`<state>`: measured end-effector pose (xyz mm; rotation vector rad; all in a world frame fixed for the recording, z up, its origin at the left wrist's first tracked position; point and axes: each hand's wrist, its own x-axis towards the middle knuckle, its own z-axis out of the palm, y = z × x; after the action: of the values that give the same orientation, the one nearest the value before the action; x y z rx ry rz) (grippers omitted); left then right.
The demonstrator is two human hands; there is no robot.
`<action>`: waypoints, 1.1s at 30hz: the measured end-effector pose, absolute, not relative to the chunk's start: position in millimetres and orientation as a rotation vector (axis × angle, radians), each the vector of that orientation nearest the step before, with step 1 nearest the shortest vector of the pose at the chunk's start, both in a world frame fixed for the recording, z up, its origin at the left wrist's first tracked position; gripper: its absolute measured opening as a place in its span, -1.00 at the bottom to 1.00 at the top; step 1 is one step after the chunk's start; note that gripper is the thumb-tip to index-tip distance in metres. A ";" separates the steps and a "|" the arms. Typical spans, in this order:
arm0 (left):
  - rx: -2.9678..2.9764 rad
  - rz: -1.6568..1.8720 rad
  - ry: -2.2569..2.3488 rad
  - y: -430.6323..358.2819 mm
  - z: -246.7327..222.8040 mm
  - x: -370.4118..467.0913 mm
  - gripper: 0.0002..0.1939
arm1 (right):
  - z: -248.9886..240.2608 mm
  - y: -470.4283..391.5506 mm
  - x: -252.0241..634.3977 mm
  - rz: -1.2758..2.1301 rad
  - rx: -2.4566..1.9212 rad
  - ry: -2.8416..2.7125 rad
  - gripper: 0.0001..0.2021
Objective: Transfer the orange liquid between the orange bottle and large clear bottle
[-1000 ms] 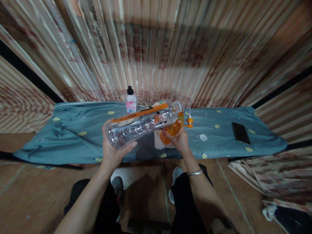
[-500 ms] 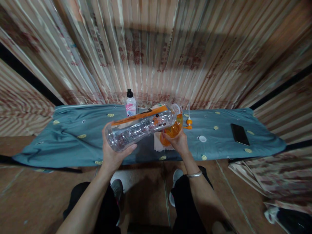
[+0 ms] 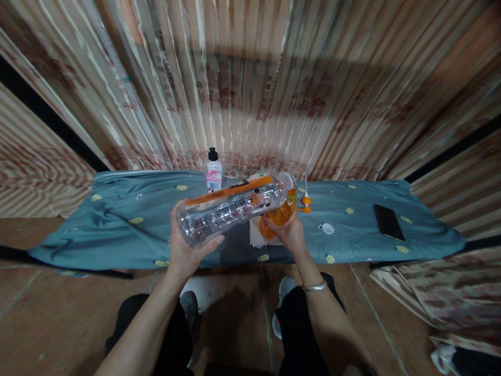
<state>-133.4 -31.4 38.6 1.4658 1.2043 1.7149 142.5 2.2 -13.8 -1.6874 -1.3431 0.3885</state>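
My left hand point(image 3: 186, 253) is wrapped around the base end of a large, clear plastic bottle with an orange-and-white label point(image 3: 235, 206), its thumb along the near side. I hold it slantwise, base toward my left and neck raised a little toward my right. Its mouth is at the top of a see-through amber plastic bottle point(image 3: 287, 209), which my right hand point(image 3: 291, 232) grips around the body, above a pale, ragged-edged cloth point(image 3: 256, 236) on the teal patterned sheet point(image 3: 129, 237). The two necks overlap in my view, so I can't quite tell whether they touch or whether any liquid is passing.

Near the far edge, a clear squeeze bottle with a pink label and black cap point(image 3: 214, 176) stands upright just behind the big bottle. Beyond my right hand are an orange pump top with a clear tube point(image 3: 306, 201), a small, round white cap point(image 3: 327, 228) and, farther right, a black phone point(image 3: 388, 222).

I'd judge the mouths to be the weak point: if either wrist wavered, they could slip out of line and any liquid would wet the sheet. Too tight a squeeze might buckle the thin plastic, and a swing of the big bottle's side could knock the squeeze bottle over.
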 end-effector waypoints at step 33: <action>1.484 1.634 1.341 -37.3 43.5 -133.1 0.00 | -16.2 1.6 138.3 0.379 -1.803 -1.317 -0.12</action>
<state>-133.1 -37.3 43.5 1.4842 1.3411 1.6339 138.3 1.6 -16.2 -1.8028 -1.3166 0.3795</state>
